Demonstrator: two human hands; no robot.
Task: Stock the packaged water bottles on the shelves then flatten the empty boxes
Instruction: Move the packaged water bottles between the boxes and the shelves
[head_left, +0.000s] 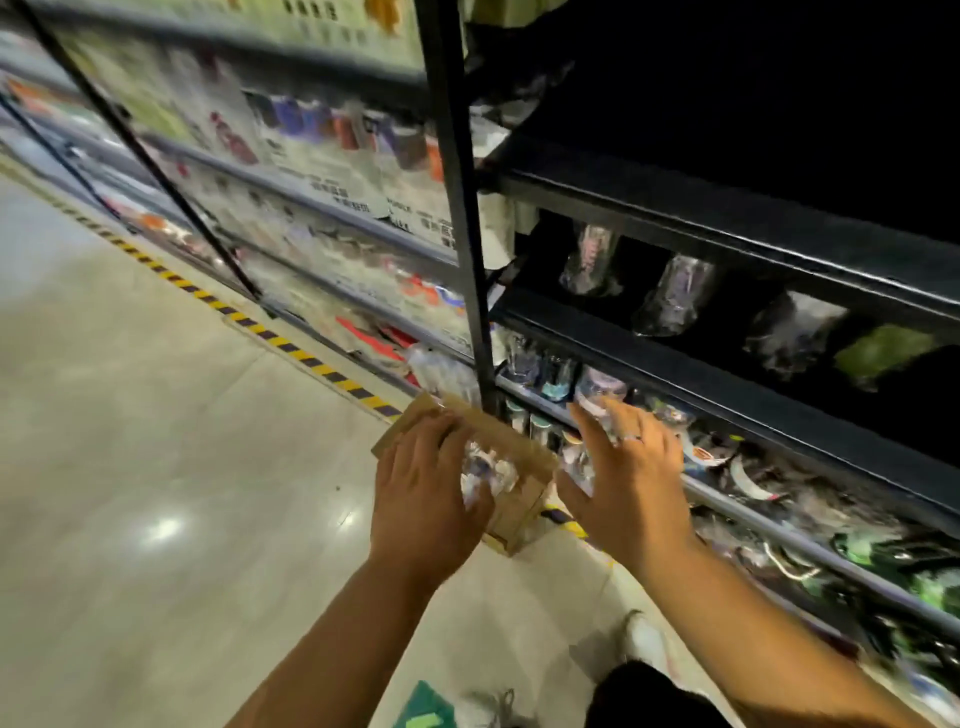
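Left: pale floor (156, 415) crossed by yellow-and-black striped tape (291, 345). Centre: a black upright post (462, 208), and at its foot an open cardboard box (514, 506) standing on the floor. The clear-wrapped water bottles (485, 475) sit inside it. The left hand (423, 499) reaches into the box, fingers and thumb curled round the wrapped bottles. The right hand (631, 483), wearing a ring (629, 439), is just right of the box with its fingers straight and spread - contact with the pack is too blurred to judge. Right: dark shelves (727, 234) holding wrapped stock (670, 296).
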